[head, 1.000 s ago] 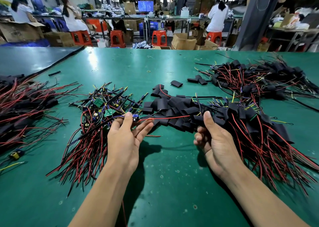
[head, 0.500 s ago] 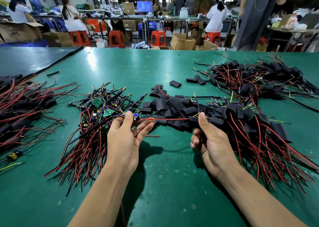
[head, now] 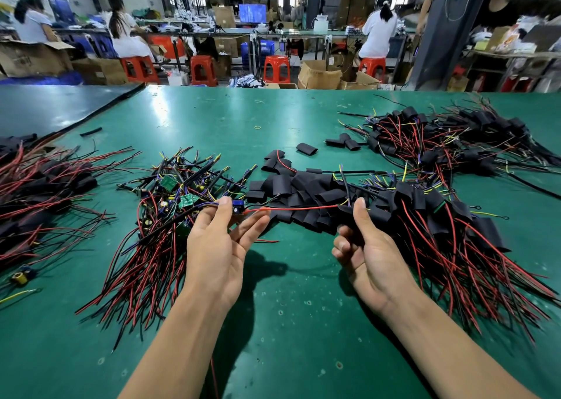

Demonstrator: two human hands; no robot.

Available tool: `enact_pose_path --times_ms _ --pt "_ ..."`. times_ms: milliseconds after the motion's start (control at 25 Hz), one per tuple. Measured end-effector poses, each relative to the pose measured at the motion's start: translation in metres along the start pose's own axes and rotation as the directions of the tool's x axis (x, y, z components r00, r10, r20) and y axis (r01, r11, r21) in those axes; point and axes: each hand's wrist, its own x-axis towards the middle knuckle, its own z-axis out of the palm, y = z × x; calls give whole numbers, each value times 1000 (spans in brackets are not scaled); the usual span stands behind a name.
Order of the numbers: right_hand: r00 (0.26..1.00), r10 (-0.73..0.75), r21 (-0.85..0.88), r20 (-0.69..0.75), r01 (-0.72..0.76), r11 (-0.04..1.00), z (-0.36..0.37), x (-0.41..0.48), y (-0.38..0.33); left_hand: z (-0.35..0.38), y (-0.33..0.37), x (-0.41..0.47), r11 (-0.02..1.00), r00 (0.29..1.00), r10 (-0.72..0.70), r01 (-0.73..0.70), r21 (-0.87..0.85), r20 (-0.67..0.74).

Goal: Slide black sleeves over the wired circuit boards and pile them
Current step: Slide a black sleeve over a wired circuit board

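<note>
Circuit board (head: 237, 208) in left hand (head: 220, 246), red wire (head: 291, 208) taut to right hand (head: 367, 253).

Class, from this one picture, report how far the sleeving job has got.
Done: sleeved boards lie piled at right. In hand: the left hand pinches a bare board, the right hand grips a black sleeve at its red wire. Left: the bare-board pile and loose sleeves.

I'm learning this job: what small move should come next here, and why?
Probably draw the black sleeve in the right hand leftward along the red wire onto the board the left hand pinches; the wire seems threaded, the board bare.
</note>
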Motion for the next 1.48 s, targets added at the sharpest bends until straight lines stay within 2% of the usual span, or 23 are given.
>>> enact_pose_path --times_ms 160,360,480,600,800,920,1000,1120,1240,1360,1480 --pt "991 93 98 92 -102 990 3 -3 -3 0 0 -1 1000 1000 -8 8 6 3" --pt "978 133 108 163 -152 982 4 -7 -4 -1 1 0 1000 1000 -3 3 -10 4" --pt "984 91 117 152 -109 987 3 -6 -2 0 0 -2 1000 1000 16 -17 27 18" --pt "991 -10 55 131 3 998 3 -4 1 3 -2 -7 994 999 19 -23 105 38" --pt "989 -85 -5 123 87 996 3 -4 4 10 -11 -17 977 988 -110 88 193 106" --pt "993 -41 74 106 33 997 3 -3 0 12 -12 -21 970 964 -208 181 165 168" --pt "993 2 168 119 -22 986 3 -3 -4 12 -13 -22 957 950 -246 206 205 190" --pt "984 46 320 173 -101 942 3 -3 -8 11 -16 -23 922 945 -279 214 322 172" --pt "972 65 396 225 -152 906 2 -4 -11 8 -18 -21 909 951 -274 208 360 143" --pt "965 64 354 256 -155 922 2 -5 -10 8 -19 -20 898 949 -285 216 383 133" --pt "983 33 208 180 -71 976 6 -6 -1 11 -17 -24 909 927 -326 253 330 185"
